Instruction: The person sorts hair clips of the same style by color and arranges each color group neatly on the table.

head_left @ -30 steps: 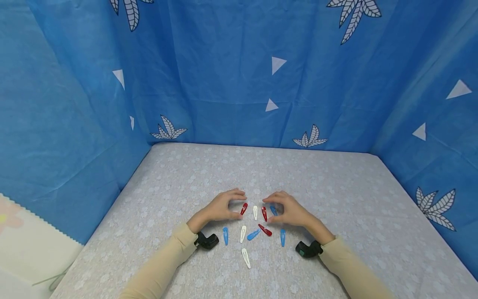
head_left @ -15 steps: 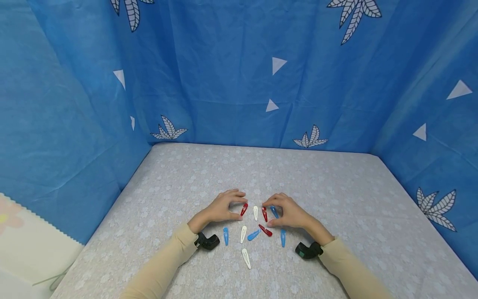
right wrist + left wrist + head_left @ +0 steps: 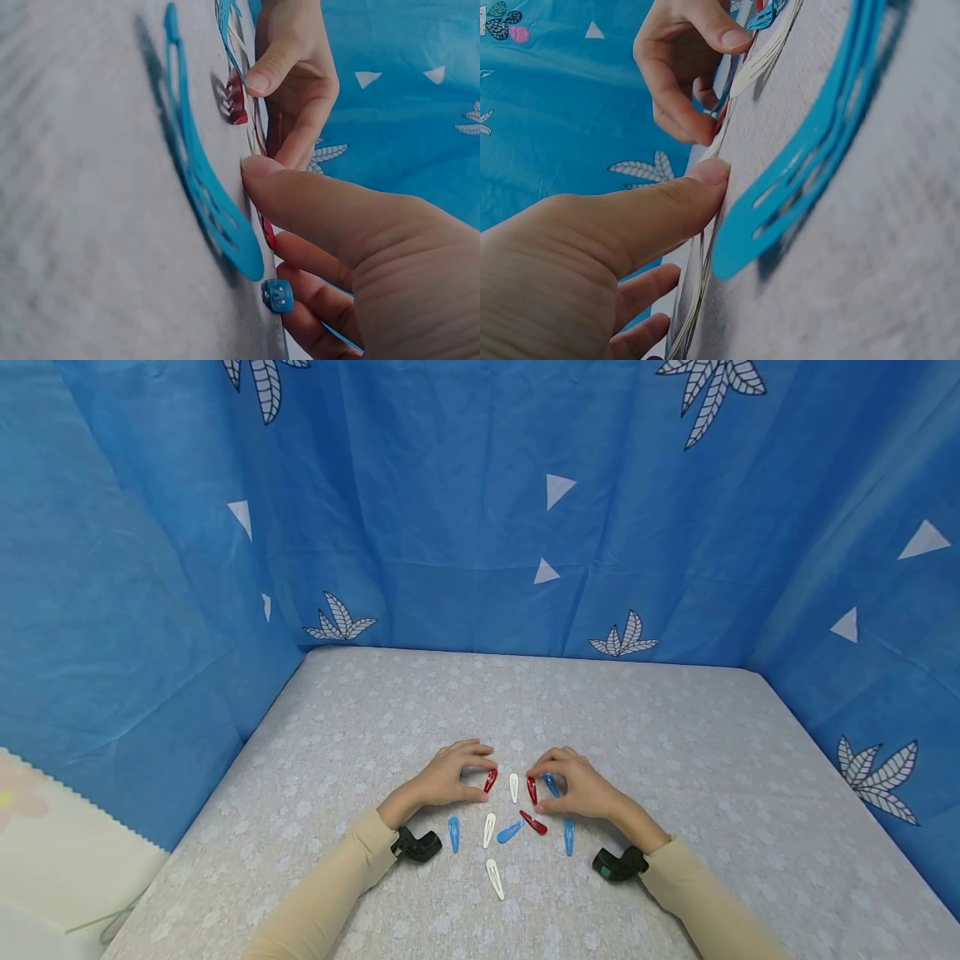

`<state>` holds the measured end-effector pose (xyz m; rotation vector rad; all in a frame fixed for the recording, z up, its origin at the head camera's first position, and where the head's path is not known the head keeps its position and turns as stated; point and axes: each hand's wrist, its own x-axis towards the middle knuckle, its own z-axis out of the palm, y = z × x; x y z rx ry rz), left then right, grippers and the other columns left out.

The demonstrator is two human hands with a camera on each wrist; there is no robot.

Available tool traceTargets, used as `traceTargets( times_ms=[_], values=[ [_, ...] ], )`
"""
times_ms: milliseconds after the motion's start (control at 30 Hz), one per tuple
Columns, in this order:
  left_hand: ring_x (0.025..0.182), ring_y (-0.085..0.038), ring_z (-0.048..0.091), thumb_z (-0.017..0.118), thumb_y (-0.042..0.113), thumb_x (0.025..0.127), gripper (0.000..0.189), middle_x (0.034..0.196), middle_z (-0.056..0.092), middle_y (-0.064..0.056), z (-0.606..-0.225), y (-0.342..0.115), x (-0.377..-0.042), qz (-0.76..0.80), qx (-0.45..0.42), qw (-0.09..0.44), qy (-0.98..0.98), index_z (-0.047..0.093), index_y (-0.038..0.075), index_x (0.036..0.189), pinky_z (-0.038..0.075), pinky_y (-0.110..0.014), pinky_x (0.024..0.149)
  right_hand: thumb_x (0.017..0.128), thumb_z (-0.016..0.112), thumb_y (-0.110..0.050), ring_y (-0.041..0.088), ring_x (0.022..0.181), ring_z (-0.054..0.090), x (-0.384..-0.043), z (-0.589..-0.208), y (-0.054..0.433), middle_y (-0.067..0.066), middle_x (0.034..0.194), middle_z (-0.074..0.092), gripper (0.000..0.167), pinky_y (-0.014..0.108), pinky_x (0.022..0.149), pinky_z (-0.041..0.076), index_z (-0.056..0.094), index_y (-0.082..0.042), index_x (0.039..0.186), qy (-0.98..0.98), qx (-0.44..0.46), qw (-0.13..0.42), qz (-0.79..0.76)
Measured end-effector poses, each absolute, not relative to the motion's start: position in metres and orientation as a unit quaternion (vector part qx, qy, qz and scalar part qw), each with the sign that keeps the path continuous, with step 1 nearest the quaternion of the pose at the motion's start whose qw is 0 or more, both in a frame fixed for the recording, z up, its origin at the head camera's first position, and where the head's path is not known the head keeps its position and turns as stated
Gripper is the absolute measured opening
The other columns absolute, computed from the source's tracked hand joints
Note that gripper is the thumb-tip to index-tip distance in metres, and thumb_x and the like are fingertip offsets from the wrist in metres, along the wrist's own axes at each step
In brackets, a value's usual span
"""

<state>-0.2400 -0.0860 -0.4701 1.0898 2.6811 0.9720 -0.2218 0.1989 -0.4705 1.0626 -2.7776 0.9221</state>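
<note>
In the head view my left hand [image 3: 450, 774] grips a red snap hair clip [image 3: 491, 780] lengthwise, index fingertip at its far end and thumb at its near end. My right hand [image 3: 579, 784] has its thumb and index finger at the two ends of another red hair clip [image 3: 532, 791]. Between the hands lies a white hair clip [image 3: 513, 787]. A blue hair clip [image 3: 552, 785] sits under the arch of the right hand. In the left wrist view, the left thumb [image 3: 671, 206] hides most of what it holds; from the right, a sliver of red clip [image 3: 268, 232] shows.
Nearer the body lie a third red clip [image 3: 533, 822], a slanted blue clip [image 3: 510, 832], two white clips [image 3: 488, 831] and blue clips at left [image 3: 453, 834] and right [image 3: 568, 837]. A patterned cloth [image 3: 375, 710] covers the table; blue curtains [image 3: 465, 510] enclose it.
My right thumb and index finger have come down slightly and closed in on the ends of the red hair clip. The left hand is nearly still, and the other clips lie where they were.
</note>
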Motion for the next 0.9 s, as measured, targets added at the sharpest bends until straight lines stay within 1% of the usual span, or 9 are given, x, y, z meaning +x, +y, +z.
traceTargets(
  times_ms=[367,433,567,733,833,900],
  values=[
    [0.142,-0.038,0.035,0.079,0.032,0.081,0.049,0.144,0.052,-0.012,-0.471,-0.086,-0.239,0.321,0.353,0.045,0.878,0.068,0.011,0.124,0.027,-0.063,0.111,0.076,0.084,-0.034,0.019,0.105,0.052,-0.222,-0.471,0.197,-0.002,0.111,0.063,0.042,0.050,0.089,0.040,0.073,-0.018,0.113,-0.894,0.329,0.006,0.304],
    [0.141,-0.038,0.036,0.079,0.031,0.081,0.049,0.144,0.052,-0.011,-0.471,-0.086,-0.240,0.320,0.352,0.042,0.879,0.068,0.011,0.124,0.028,-0.063,0.111,0.076,0.084,-0.034,0.019,0.105,0.052,-0.222,-0.471,0.197,-0.002,0.111,0.063,0.042,0.048,0.089,0.041,0.072,-0.018,0.114,-0.892,0.328,0.003,0.310],
    [0.141,-0.037,0.038,0.079,0.030,0.081,0.047,0.142,0.054,-0.010,-0.473,-0.087,-0.242,0.330,0.349,0.039,0.876,0.068,0.010,0.123,0.028,-0.062,0.112,0.077,0.083,-0.035,0.021,0.104,0.055,-0.224,-0.469,0.198,0.000,0.110,0.065,0.044,0.043,0.087,0.045,0.071,-0.015,0.115,-0.889,0.329,-0.002,0.320],
    [0.135,-0.035,0.046,0.080,0.027,0.081,0.050,0.139,0.056,-0.013,-0.469,-0.089,-0.245,0.366,0.343,0.040,0.864,0.067,0.005,0.124,0.036,-0.055,0.111,0.076,0.084,-0.032,0.020,0.103,0.057,-0.226,-0.462,0.200,0.000,0.109,0.067,0.046,0.038,0.087,0.048,0.071,-0.013,0.116,-0.890,0.322,-0.002,0.324],
    [0.131,-0.034,0.051,0.080,0.024,0.081,0.051,0.136,0.058,-0.014,-0.461,-0.090,-0.248,0.373,0.332,0.040,0.866,0.065,0.003,0.125,0.040,-0.051,0.109,0.076,0.085,-0.028,0.021,0.100,0.057,-0.229,-0.453,0.201,0.001,0.107,0.067,0.047,0.039,0.085,0.048,0.070,-0.010,0.117,-0.890,0.316,-0.008,0.330],
    [0.128,-0.033,0.054,0.080,0.022,0.082,0.050,0.133,0.060,-0.014,-0.454,-0.091,-0.252,0.367,0.324,0.035,0.871,0.065,0.003,0.126,0.043,-0.050,0.107,0.076,0.085,-0.023,0.024,0.099,0.057,-0.233,-0.445,0.201,0.003,0.107,0.068,0.047,0.042,0.085,0.049,0.070,-0.008,0.118,-0.889,0.312,-0.014,0.336]
  ],
)
